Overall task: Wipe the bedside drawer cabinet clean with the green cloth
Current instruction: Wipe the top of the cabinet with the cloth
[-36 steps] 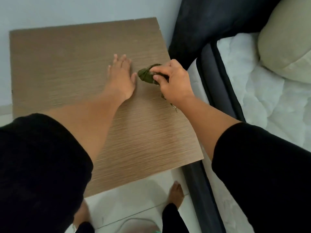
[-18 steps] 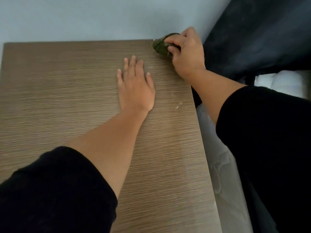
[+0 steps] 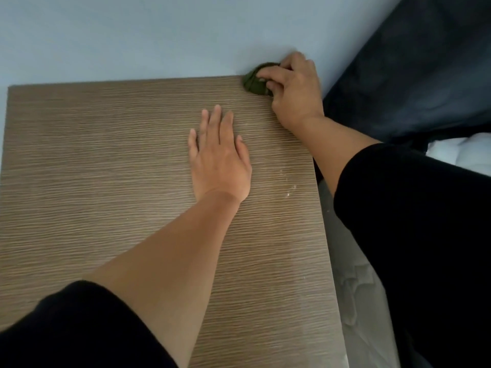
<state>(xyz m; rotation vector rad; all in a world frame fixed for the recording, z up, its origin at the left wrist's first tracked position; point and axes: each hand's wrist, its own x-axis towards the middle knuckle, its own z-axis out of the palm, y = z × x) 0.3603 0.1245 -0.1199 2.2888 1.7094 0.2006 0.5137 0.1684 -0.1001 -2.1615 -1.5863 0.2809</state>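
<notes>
Since half a second ago the right hand [image 3: 295,88] has carried the small bunched dark-green cloth [image 3: 255,81] only slightly further into the far right corner of the wood-grain top of the bedside drawer cabinet [image 3: 106,168], where the top meets the pale blue wall [image 3: 159,35]; the left hand [image 3: 219,158] has not shifted. The right fingers [image 3: 271,75] are clenched over the wad, pressing it onto the corner. The left hand lies flat and released, palm down, holding nothing, near the middle of the top and nearer the person than the cloth.

All the unwiped surface stretches leftward and toward the person from the cloth, so the coming stroke probably has to run left along the back edge or pull back down the right edge. A few pale specks [image 3: 288,191] sit near that right edge, just right of the left wrist, directly between the cloth and the person. The right hand alone has the cloth; the braced left hand lies in the way of a diagonal sweep.
</notes>
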